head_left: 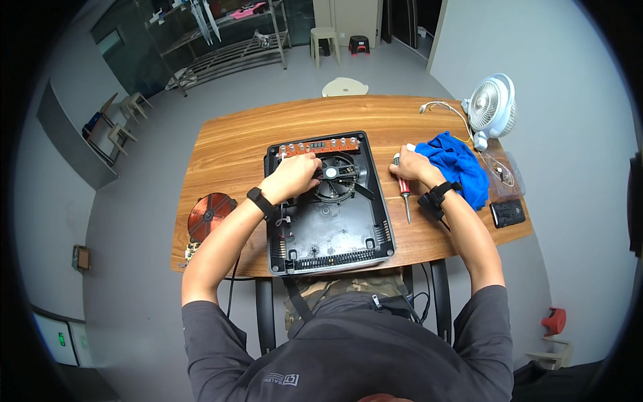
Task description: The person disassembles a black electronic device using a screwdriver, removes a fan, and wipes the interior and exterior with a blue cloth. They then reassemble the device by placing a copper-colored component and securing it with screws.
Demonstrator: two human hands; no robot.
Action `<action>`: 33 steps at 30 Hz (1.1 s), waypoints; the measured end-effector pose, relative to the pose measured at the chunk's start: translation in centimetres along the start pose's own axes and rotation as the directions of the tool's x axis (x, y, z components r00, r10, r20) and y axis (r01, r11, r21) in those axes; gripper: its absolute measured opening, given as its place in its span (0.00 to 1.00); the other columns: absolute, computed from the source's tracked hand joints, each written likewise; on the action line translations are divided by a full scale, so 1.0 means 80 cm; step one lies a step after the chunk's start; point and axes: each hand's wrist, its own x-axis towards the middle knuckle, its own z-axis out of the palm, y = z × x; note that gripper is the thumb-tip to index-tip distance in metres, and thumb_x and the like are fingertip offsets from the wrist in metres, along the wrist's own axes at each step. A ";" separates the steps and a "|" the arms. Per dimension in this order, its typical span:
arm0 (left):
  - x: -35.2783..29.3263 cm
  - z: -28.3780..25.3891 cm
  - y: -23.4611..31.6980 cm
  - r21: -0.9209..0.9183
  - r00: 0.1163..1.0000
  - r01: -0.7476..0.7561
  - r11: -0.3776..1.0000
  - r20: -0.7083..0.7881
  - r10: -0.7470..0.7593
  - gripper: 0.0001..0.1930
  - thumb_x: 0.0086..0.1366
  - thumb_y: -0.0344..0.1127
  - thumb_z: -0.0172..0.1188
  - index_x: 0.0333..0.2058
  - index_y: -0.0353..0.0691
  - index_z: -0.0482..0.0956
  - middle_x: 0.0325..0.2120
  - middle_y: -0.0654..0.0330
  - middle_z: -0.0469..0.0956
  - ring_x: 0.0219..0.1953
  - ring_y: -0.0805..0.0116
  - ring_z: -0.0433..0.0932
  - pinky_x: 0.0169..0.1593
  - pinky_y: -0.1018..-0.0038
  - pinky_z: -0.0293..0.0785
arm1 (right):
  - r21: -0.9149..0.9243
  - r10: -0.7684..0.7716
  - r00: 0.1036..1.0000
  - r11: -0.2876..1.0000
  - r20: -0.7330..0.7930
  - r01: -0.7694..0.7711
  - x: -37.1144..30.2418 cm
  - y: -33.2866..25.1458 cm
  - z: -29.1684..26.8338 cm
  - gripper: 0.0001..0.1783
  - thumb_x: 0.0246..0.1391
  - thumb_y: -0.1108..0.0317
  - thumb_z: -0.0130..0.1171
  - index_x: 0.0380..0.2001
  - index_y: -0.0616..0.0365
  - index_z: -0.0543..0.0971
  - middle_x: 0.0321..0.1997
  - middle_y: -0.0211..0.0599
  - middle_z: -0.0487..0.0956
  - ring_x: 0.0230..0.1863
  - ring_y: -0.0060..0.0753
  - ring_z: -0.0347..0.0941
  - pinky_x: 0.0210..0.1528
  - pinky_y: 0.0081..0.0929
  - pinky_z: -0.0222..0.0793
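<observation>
The opened black casing of an induction cooker [328, 231] lies on the table before me. A black cooling fan [343, 175] sits in its upper half, below an orange circuit strip [319, 146]. My left hand [295, 175] reaches into the casing, its fingers curled at the fan's left edge; the fingertips are partly hidden. To the right of the casing, my right hand [415, 166] is closed around the handle of a red-and-white screwdriver [404, 189]. The screwdriver's shaft points back toward me, over the tabletop. A blue cloth [457, 167] lies just beyond that hand.
A round copper coil [210, 218] and a small circuit board [191, 252] lie at the table's left. A white fan [492, 107] stands at the far right corner, with its cable [445, 106]. Near the right edge are a clear bag [502, 175] and a black phone-like device [508, 214].
</observation>
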 end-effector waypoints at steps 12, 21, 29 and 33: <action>0.005 0.010 -0.008 -0.006 1.000 -0.012 1.000 -0.019 0.012 0.16 0.55 0.33 0.71 0.43 0.34 0.82 0.41 0.50 0.81 0.45 0.48 0.82 0.49 0.58 0.80 | -0.042 0.030 0.999 0.999 -0.030 -0.031 0.000 0.002 0.009 0.46 0.62 0.35 0.53 0.58 0.75 0.66 0.51 0.68 0.80 0.53 0.63 0.79 0.55 0.49 0.75; 0.006 0.015 -0.011 -0.006 0.999 -0.024 1.000 -0.023 0.024 0.17 0.55 0.32 0.71 0.43 0.33 0.82 0.41 0.49 0.82 0.45 0.47 0.82 0.49 0.58 0.80 | -0.086 -0.274 0.937 0.962 -0.216 0.261 -0.018 -0.073 -0.074 0.29 0.58 0.40 0.63 0.43 0.59 0.81 0.38 0.53 0.85 0.44 0.57 0.83 0.46 0.49 0.78; 0.007 0.014 -0.010 -0.029 1.000 -0.027 0.999 -0.016 0.026 0.16 0.55 0.31 0.71 0.42 0.33 0.82 0.40 0.49 0.81 0.45 0.47 0.82 0.50 0.59 0.80 | -0.160 -0.495 0.867 0.852 0.060 0.498 -0.020 -0.167 -0.055 0.23 0.52 0.51 0.72 0.43 0.57 0.84 0.44 0.48 0.85 0.49 0.51 0.82 0.50 0.44 0.77; 0.006 0.021 -0.019 -0.009 0.999 -0.046 0.999 -0.015 0.045 0.17 0.53 0.29 0.72 0.42 0.33 0.82 0.40 0.49 0.81 0.45 0.48 0.82 0.50 0.60 0.80 | -0.212 -0.451 0.873 0.850 0.185 0.483 -0.014 -0.176 -0.052 0.22 0.50 0.53 0.73 0.42 0.60 0.85 0.45 0.48 0.85 0.50 0.49 0.82 0.52 0.42 0.77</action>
